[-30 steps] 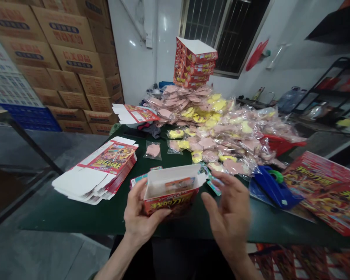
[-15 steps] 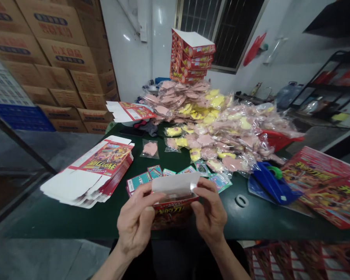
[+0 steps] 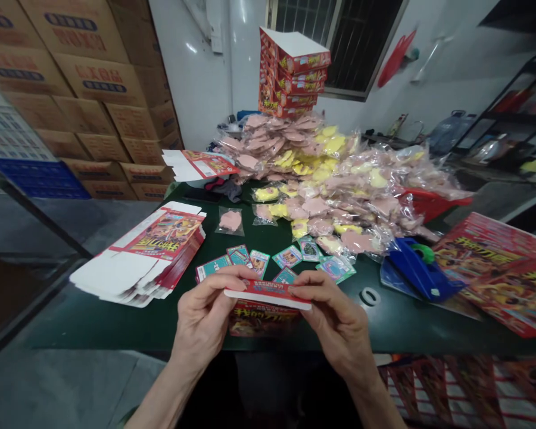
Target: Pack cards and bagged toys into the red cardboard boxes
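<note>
Our left hand (image 3: 203,319) and right hand (image 3: 335,319) hold a red printed carton (image 3: 264,319) just above the green table (image 3: 384,333), in front of our body. The fingers of each hand (image 3: 218,280) lie pressed together and pinch the carton's folded red flap (image 3: 268,294) from opposite ends; we cannot tell where the thumbs sit. This two-ended pinch appears to keep the flap level and square. Just beyond lie scattered teal printed cards (image 3: 259,262). Flat carton blanks (image 3: 138,256) sit to our left, probably within easy reach for that reason. Farther out are clear bags of pink and yellow pieces (image 3: 321,196), and a blue tape dispenser (image 3: 417,268) stands to our right.
</note>
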The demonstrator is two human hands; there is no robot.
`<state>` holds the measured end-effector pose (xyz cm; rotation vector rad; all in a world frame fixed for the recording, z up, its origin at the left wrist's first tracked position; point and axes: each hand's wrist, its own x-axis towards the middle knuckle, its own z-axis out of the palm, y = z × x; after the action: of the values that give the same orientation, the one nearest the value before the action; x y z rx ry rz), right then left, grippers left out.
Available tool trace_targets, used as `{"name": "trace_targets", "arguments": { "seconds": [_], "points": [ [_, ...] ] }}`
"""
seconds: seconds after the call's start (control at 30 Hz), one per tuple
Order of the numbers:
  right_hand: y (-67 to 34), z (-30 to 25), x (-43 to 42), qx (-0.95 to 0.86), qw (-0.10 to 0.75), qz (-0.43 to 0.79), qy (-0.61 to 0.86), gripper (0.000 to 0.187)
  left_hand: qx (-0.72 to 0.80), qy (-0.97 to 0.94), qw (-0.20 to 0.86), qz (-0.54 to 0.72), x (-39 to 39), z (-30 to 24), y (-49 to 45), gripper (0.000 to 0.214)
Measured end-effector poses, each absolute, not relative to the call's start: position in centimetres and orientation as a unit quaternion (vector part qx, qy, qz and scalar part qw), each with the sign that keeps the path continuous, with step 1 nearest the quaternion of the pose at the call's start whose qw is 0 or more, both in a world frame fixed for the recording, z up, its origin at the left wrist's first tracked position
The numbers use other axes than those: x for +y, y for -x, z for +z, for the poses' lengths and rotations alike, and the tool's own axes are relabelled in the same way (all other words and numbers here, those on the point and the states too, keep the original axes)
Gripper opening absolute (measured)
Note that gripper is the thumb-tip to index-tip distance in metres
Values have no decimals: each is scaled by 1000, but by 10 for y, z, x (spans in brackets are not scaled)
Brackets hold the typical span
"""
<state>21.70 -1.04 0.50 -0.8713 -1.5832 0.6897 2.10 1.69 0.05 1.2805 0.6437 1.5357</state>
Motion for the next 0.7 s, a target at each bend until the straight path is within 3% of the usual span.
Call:
{"name": "trace_targets", "arguments": {
  "seconds": [0.1, 0.2, 0.4, 0.7],
  "points": [
    [-217, 8, -17, -689, 543, 296, 377, 23, 246, -525, 501, 643, 13, 1, -22, 14],
    [-215, 11, -19, -673, 566, 256, 401, 17, 241, -556, 500, 618, 11, 5, -17, 24],
    [-209, 11, -22, -675, 548, 253, 424, 20, 299, -670, 426, 529, 12, 19, -6, 15],
    [-194, 6, -24, -684, 579, 113, 430, 27, 268, -651, 443, 555, 20, -2, -3, 18]
  ]
}}
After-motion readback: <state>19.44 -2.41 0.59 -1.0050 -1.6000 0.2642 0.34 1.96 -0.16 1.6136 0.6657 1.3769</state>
